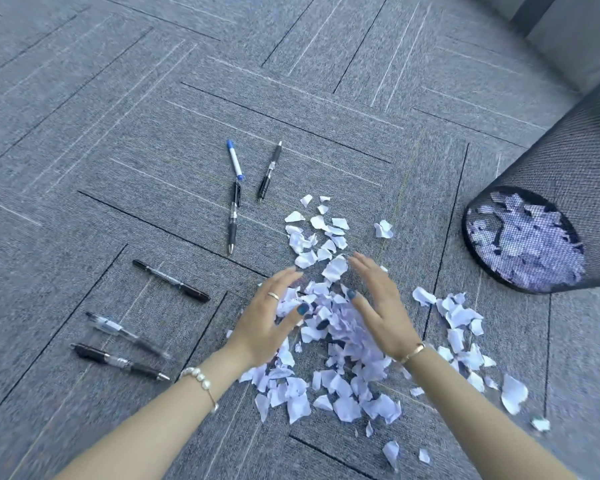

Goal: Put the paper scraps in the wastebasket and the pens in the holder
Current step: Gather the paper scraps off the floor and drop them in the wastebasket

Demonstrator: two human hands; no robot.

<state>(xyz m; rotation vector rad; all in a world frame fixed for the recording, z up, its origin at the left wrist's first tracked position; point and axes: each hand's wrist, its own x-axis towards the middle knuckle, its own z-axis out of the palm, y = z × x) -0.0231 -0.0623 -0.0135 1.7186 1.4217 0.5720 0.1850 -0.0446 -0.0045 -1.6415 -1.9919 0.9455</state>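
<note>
- Head view: a heap of white paper scraps [340, 327] lies on the grey carpet floor [118, 116], directly between the two hands.
- The left hand [271, 317] is at the heap's left edge, palm turned inward, fingers [284, 277] straight and slightly spread, holding nothing; its thumb rests over the scraps.
- The right hand [378, 306] is at the heap's right side, palm facing the left hand, fingers [362, 263] extended and close together, holding nothing; whether they touch the paper cannot be told.
- More scraps trail away beyond the fingertips, to the right of the right wrist, and toward the bottom of the view; they are too many to count.
- A black mesh wastebasket [561, 161] stands to the right, well apart from the hands, with scraps already visible through its mesh at the bottom.
- Six pens lie on the floor to the left of the heap: a blue-and-white pen [235, 160], two black pens [234, 216] [269, 172] beside it, and three more [171, 280] [127, 335] [120, 362] near the left forearm.
</note>
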